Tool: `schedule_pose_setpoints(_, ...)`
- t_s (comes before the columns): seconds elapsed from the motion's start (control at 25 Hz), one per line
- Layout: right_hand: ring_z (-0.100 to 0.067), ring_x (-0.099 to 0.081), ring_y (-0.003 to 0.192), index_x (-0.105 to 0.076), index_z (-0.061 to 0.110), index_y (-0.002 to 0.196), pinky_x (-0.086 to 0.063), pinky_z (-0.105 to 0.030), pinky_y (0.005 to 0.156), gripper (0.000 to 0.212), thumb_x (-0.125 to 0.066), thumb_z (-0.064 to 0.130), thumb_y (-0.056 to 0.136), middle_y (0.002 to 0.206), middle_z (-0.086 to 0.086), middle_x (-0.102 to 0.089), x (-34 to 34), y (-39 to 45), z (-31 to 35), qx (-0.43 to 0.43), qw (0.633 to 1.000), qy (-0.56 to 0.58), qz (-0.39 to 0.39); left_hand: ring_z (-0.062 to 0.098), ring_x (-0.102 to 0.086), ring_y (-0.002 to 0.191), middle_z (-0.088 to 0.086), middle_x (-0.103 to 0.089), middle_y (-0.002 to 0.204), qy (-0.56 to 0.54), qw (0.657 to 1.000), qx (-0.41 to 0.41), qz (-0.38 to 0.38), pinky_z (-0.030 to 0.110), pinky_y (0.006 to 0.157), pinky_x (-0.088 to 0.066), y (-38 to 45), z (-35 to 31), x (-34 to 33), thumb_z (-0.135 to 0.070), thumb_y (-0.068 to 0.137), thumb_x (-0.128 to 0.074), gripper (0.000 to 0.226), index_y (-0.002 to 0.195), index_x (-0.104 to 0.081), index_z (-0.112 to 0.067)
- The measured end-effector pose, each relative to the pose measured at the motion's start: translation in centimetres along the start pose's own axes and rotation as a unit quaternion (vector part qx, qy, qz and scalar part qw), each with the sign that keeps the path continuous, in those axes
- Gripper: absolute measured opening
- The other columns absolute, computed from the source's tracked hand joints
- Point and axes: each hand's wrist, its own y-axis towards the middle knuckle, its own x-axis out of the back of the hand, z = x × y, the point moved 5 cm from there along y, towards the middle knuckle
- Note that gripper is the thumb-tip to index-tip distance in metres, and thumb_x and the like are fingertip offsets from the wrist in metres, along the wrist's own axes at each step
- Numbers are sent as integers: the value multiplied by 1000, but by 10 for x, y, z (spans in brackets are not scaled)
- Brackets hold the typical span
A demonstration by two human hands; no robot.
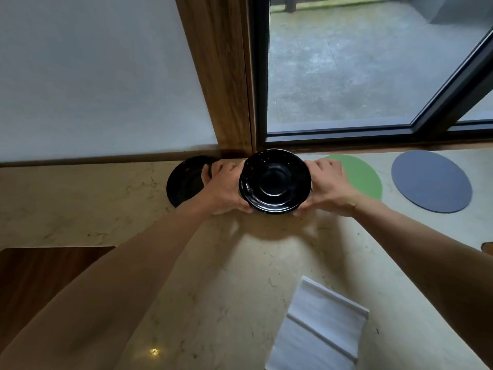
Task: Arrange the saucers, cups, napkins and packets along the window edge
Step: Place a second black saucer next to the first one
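Note:
A stack of glossy black saucers (274, 181) is held above the marble counter (226, 276) near the window edge. My left hand (225, 186) grips its left rim and my right hand (326, 186) grips its right rim. Another black saucer (184, 182) lies flat on the counter just left of the stack, partly hidden by my left hand. White folded napkins (322, 327) lie fanned out at the near right of the counter. No cups or packets are in view.
A green round mat (360, 174) and a grey-blue round mat (430, 181) lie along the window sill to the right. A wooden post (221, 76) and dark window frame (338, 133) stand behind. A dark wood surface (40, 279) sits at lower left.

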Motion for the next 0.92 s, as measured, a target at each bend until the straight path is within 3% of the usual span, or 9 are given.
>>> schedule_pose_setpoints(0.08, -27, -35, 116, -44, 25, 123, -31, -44, 101, 114, -61, 80, 25, 117, -2, -46, 0, 3, 1, 4, 1000, 2, -3, 24, -22, 139, -2, -38, 139, -7, 1000, 4, 4, 60, 115, -10, 3, 3, -1, -59, 41, -78, 123, 148, -24, -32)
schedule_pose_setpoints(0.16, -31, -27, 130, -42, 22, 129, -24, -48, 109, 117, -71, 76, 30, 133, -4, -43, -5, 6, 1, 11, 1000, 8, 7, 24, -18, 140, -1, -37, 141, 0, 1000, 6, 8, 61, 114, -4, 4, 4, -1, -55, 46, -81, 121, 149, -22, -32)
schedule_pose_setpoints(0.28, -33, 1, 147, -29, 17, 145, -2, -57, 117, 125, -87, 59, 42, 155, -7, -24, -11, 12, -1, 10, 999, 38, 30, 24, -14, 141, 1, -35, 145, 2, 1000, 1, 8, 60, 115, 2, 6, 1, 0, -42, 55, -87, 117, 151, -22, -28)
schedule_pose_setpoints(0.44, -33, 8, 148, -27, 18, 147, 3, -57, 115, 126, -89, 54, 44, 156, -10, -23, -12, 17, -4, 12, 998, 52, 40, 19, -12, 142, 1, -30, 149, -10, 1000, -3, 4, 47, 116, 11, 9, -5, 2, -34, 59, -88, 114, 151, -23, -24)
schedule_pose_setpoints(0.6, -34, 6, 148, -28, 18, 146, 3, -57, 115, 122, -90, 50, 46, 152, -11, -29, -13, 20, -2, 19, 998, 51, 43, 16, -6, 143, 0, -27, 152, 5, 1000, -10, 1, 33, 105, 20, 9, -3, -1, -35, 62, -87, 114, 153, -19, -23)
schedule_pose_setpoints(0.8, -34, 8, 148, -29, 22, 145, 6, -59, 114, 121, -88, 54, 44, 151, -8, -31, -17, 26, -5, 28, 997, 61, 42, 18, 2, 144, -2, -27, 151, 59, 998, 4, 3, 53, 107, 25, 16, 7, -3, -47, 59, -86, 116, 152, -19, -26)
schedule_pose_setpoints(0.92, -34, 9, 148, -28, 25, 146, 7, -60, 114, 122, -88, 57, 44, 151, -8, -30, -19, 26, -7, 31, 997, 61, 40, 21, 3, 144, -1, -27, 151, 61, 998, 8, 12, 62, 111, 16, 18, 13, -7, -57, 53, -81, 121, 152, -17, -28)
